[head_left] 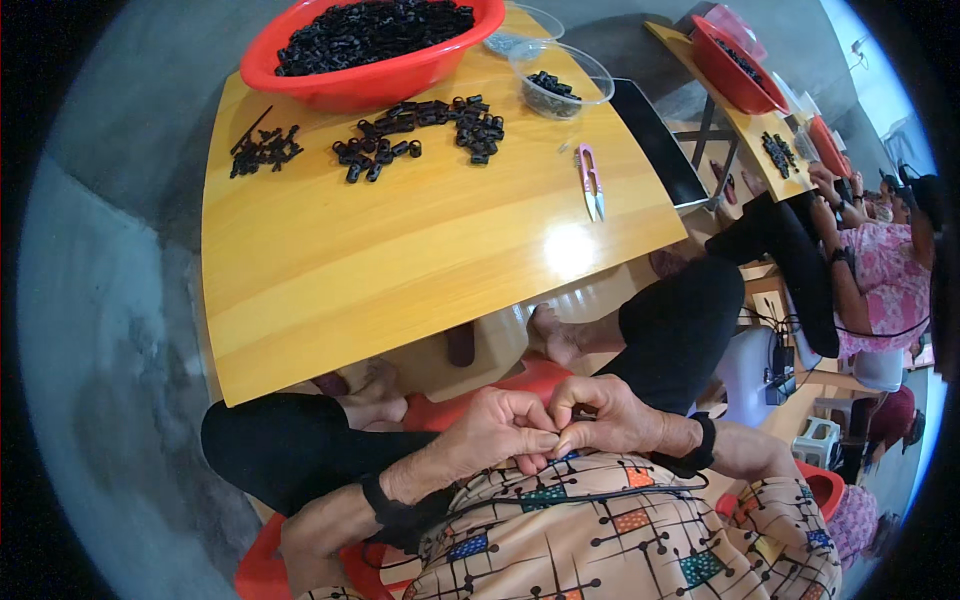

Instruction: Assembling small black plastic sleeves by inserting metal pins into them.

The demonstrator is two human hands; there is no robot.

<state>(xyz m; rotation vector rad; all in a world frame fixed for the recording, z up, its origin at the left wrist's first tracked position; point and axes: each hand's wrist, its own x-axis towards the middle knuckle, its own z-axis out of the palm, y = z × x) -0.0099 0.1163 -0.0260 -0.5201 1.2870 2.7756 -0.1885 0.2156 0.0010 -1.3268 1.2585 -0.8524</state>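
Observation:
My left hand (500, 424) and my right hand (612, 416) meet close in front of my patterned shirt, below the table's near edge. Both are closed in a pinch, thumbs and fingertips touching. Whatever lies between the fingertips is too small or hidden to make out. On the yellow wooden table (400, 260) beyond them lie pink-handled thread snips (589, 178), points toward me. Loose black plastic pieces (378, 148) form a scattered group farther back. A smaller pile of thin black pieces (264, 152) sits at the left.
A red basin (375, 85) full of black pieces stands at the table's back. Beside it is a clear bowl (597, 88) with black pieces inside. To the right, a co-worker in a pink floral top (880, 285) sits at another table with a red basin (735, 70). A grey wall (110, 290) borders the left.

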